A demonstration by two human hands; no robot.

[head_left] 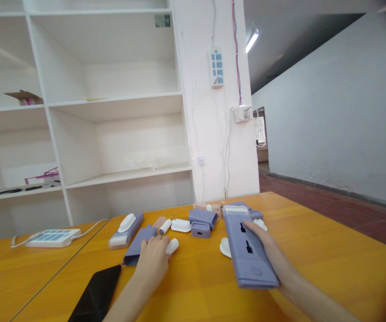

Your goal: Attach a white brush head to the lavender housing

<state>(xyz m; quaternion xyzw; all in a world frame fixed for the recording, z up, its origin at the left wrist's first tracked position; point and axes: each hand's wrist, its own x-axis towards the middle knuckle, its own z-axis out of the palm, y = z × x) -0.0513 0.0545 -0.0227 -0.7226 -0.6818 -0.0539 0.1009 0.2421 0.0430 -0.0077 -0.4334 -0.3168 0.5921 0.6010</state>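
Right grip (266,241): clamped on the purple box (250,264), tilted above the worktop (193,286); a slack hold could drop it.
Left grip (154,257): over the purple sleeve (144,236), against the white tube (173,246) (whether closed, I can't tell).
White tube: round, so your nudge could roll it.
Phone (97,290): nearer you; drawing back could shove it.

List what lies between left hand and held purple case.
In the head view: a white cylinder at the left hand, bare tabletop, then a white oval piece partly behind the case.
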